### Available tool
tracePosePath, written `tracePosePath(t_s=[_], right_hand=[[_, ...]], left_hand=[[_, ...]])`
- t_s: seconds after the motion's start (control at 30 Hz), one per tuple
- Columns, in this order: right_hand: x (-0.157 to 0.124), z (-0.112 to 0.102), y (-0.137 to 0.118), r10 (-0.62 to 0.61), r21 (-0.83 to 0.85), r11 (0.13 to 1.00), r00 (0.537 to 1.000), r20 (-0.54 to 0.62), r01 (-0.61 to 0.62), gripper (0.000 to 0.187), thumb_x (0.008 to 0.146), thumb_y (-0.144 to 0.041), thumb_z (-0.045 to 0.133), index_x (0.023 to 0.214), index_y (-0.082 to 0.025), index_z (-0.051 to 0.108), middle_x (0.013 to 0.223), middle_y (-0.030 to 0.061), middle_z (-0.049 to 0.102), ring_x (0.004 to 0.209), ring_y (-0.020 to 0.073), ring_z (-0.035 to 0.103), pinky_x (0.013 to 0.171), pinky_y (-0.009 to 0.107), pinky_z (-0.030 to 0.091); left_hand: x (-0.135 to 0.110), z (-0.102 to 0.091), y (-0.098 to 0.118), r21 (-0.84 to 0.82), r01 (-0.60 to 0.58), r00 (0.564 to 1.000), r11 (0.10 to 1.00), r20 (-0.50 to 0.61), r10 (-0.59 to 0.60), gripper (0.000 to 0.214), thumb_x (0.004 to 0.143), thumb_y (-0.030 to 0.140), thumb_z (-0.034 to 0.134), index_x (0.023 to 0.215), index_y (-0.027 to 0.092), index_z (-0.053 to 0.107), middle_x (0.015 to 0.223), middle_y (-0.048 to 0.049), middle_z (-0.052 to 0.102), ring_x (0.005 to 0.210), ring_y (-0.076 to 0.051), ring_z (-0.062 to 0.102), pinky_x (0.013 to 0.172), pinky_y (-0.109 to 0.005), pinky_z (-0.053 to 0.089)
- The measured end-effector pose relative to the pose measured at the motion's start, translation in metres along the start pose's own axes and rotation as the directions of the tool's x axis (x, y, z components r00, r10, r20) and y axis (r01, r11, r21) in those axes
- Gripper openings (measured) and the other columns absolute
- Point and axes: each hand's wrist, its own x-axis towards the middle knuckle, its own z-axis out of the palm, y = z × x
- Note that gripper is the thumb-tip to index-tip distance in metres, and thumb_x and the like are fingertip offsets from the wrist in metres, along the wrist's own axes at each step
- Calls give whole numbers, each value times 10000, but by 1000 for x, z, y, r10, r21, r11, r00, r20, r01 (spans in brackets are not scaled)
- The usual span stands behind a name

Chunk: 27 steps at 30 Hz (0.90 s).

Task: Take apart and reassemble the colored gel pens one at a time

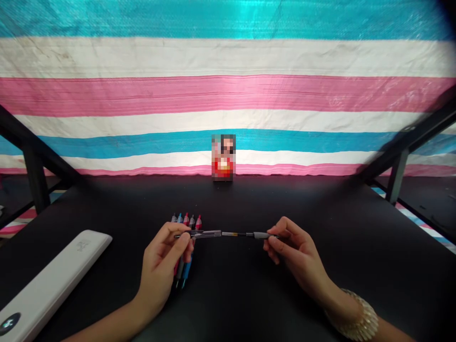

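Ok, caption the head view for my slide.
Left hand holds a clear pen barrel, right hand its grey grip, a refill showing between.

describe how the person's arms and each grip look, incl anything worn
The left grip and right grip are human hands without gloves. No sleeve shows on the left arm or the right arm; the right one wears a broad, pale gold-cream bracelet with a ribbed surface.

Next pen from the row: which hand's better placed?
Left, probably: the left hand is at the row of pens, though it holds a clear barrel. The right hand, holding a grey pen piece, is farther off.
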Motion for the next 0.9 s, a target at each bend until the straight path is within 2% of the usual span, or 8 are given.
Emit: tracePosePath(t_s=[0.23,0.9], right_hand=[[-2,-4,2,-41,-53,998,999,-18,40,222,845,-350,787,842,-211,615,689,4,683,551,135,555,479,243,413],[-4,-7,5,-63,-82,995,998,-22,61,197,858,-336,776,854,-223,614,700,1,683,568,138,566,486,241,436]], left_hand=[[0,3,5,-57,26,1000,998,3,-26,114,918,308,661,893,199,640,608,44,622,521,-96,523,492,-182,394],[-1,0,1,-37,51,999,998,20,-51,104,923,303,653,904,202,639,632,37,618,523,-109,509,466,-196,366]])
